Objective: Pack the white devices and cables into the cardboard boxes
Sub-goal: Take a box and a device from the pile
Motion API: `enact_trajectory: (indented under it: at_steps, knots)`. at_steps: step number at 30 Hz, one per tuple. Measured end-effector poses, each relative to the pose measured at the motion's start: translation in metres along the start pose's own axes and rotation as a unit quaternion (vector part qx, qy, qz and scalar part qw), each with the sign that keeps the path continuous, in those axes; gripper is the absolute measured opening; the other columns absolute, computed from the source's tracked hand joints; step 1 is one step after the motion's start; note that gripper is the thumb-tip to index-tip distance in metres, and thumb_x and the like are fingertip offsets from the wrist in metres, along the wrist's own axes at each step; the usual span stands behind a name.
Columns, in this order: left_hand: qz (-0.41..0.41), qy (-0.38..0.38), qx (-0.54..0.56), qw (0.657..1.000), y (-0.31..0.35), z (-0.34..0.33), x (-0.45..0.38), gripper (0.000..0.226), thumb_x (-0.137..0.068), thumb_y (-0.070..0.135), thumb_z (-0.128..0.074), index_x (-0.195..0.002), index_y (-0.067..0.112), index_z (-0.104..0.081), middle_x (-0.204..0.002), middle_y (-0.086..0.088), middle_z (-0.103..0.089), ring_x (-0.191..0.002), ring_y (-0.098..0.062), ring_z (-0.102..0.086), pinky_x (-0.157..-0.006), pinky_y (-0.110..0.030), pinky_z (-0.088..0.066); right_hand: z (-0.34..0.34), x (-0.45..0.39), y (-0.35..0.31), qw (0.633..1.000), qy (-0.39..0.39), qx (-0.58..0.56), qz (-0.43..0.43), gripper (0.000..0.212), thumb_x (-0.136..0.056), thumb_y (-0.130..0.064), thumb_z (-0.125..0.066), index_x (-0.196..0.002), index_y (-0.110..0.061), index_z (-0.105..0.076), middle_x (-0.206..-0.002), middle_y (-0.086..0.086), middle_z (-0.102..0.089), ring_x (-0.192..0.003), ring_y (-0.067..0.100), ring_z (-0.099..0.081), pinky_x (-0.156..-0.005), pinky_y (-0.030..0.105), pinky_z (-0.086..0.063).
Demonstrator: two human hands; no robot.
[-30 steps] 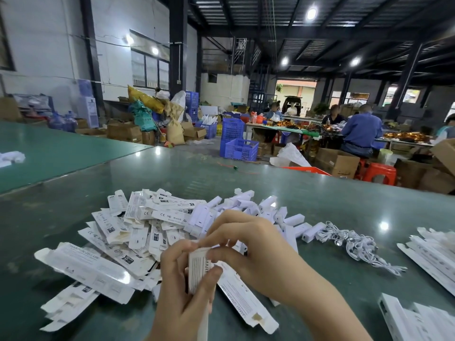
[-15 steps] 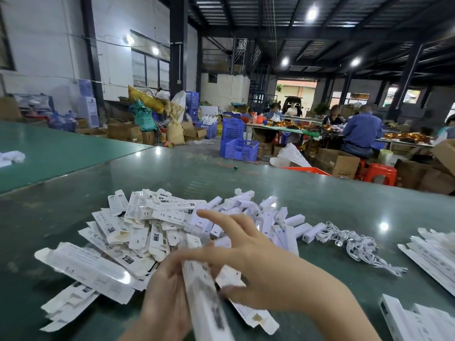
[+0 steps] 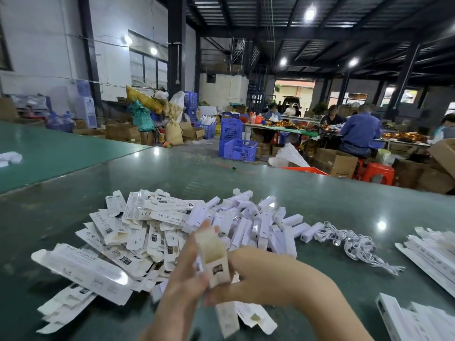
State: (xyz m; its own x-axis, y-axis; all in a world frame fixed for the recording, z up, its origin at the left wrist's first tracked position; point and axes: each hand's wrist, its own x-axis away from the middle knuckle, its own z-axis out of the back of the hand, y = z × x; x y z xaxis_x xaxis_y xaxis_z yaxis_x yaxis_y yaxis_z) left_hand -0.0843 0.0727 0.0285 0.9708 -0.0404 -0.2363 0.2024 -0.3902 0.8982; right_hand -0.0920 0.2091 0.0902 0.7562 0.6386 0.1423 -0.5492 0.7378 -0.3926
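Now popped open from flat at lower centre of the frame, carton [image 3: 213,257] gripped by left hand [image 3: 183,276] and right hand [image 3: 256,276] fingers, ready for a white device [image 3: 264,227] from mid-tabletop.

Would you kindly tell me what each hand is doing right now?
Left hand: grips the small open box.
Right hand: holds the same box from the other side.

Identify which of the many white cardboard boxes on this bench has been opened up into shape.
The box held in both hands, its top flap open showing an empty inside. The flat boxes lie unfolded in a pile.
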Motion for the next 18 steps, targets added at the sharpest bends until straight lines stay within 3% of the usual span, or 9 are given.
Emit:
enact_trajectory:
  at_steps: [2, 3, 6, 10, 13, 16, 18]
  knots:
    - [-0.06, -0.023, -0.131, 0.989, -0.011, 0.001, 0.014, 0.069, -0.058, 0.028, -0.073, -0.125, 0.031, -0.057, -0.126, 0.009, -0.06, -0.114, -0.017, -0.057, -0.088, -0.028, -0.05, -0.005, -0.006, 0.003, 1.0, -0.015, 0.023, 0.002, 0.024, -0.084, -0.046, -0.059, -0.087, -0.021, -0.059, -0.092, -0.002, -0.064, -0.08, 0.014, -0.056, -0.066, 0.025, -0.044]
    - [-0.085, -0.014, -0.151, 0.985, -0.016, 0.003, 0.019, 0.058, -0.063, 0.025, -0.071, -0.12, 0.03, -0.061, -0.123, 0.012, -0.061, -0.112, -0.011, -0.057, -0.09, -0.024, -0.048, -0.005, -0.007, 0.007, 0.999, -0.031, 0.024, -0.014, 0.027, -0.08, -0.049, -0.063, -0.091, -0.024, -0.059, -0.092, -0.007, -0.063, -0.081, 0.011, -0.056, -0.065, 0.023, -0.044]
    - [-0.111, 0.001, -0.128, 0.986, -0.017, 0.004, 0.018, 0.033, -0.07, 0.019, -0.061, -0.103, 0.016, -0.066, -0.114, 0.013, -0.066, -0.105, 0.001, -0.058, -0.077, -0.006, -0.044, 0.001, -0.003, 0.031, 0.99, -0.063, 0.013, -0.124, 0.056, -0.073, -0.056, -0.068, -0.123, -0.038, -0.051, -0.103, -0.026, -0.056, -0.087, -0.003, -0.053, -0.069, 0.02, -0.042]
    - [-0.102, -0.028, -0.128, 0.986, -0.015, 0.005, 0.017, 0.017, -0.069, 0.017, -0.066, -0.085, 0.02, -0.067, -0.088, -0.002, -0.069, -0.083, -0.009, -0.065, -0.072, -0.012, -0.048, -0.004, -0.017, 0.088, 0.945, 0.093, 0.11, -0.294, 0.039, -0.091, -0.041, -0.051, -0.126, -0.024, -0.051, -0.133, -0.002, -0.05, -0.121, 0.018, -0.048, -0.083, 0.031, -0.042]
    - [-0.091, -0.054, -0.142, 0.984, -0.018, 0.001, 0.021, 0.018, -0.064, 0.028, -0.075, -0.081, 0.026, -0.068, -0.08, -0.007, -0.067, -0.077, -0.024, -0.064, -0.071, -0.022, -0.052, -0.018, -0.026, 0.125, 0.876, 0.14, 0.164, -0.431, 0.041, -0.096, -0.028, -0.045, -0.135, -0.019, -0.038, -0.135, 0.007, -0.044, -0.122, 0.027, -0.046, -0.086, 0.034, -0.043]
    - [-0.084, -0.073, -0.126, 0.986, -0.02, 0.001, 0.02, 0.028, -0.058, 0.033, -0.074, -0.085, 0.026, -0.069, -0.078, -0.007, -0.068, -0.074, -0.025, -0.063, -0.074, -0.028, -0.053, -0.03, -0.029, 0.149, 0.864, 0.15, 0.121, -0.466, 0.048, -0.095, -0.014, -0.044, -0.138, -0.004, -0.026, -0.131, 0.008, -0.052, -0.116, 0.024, -0.056, -0.079, 0.031, -0.045]
    - [-0.074, -0.076, -0.113, 0.988, -0.018, 0.001, 0.018, 0.033, -0.054, 0.032, -0.077, -0.085, 0.026, -0.07, -0.077, -0.008, -0.069, -0.072, -0.022, -0.065, -0.069, -0.025, -0.053, -0.03, -0.03, 0.16, 0.863, 0.172, 0.096, -0.465, 0.041, -0.093, -0.008, -0.043, -0.133, -0.002, -0.036, -0.125, 0.009, -0.056, -0.112, 0.025, -0.058, -0.08, 0.031, -0.046]
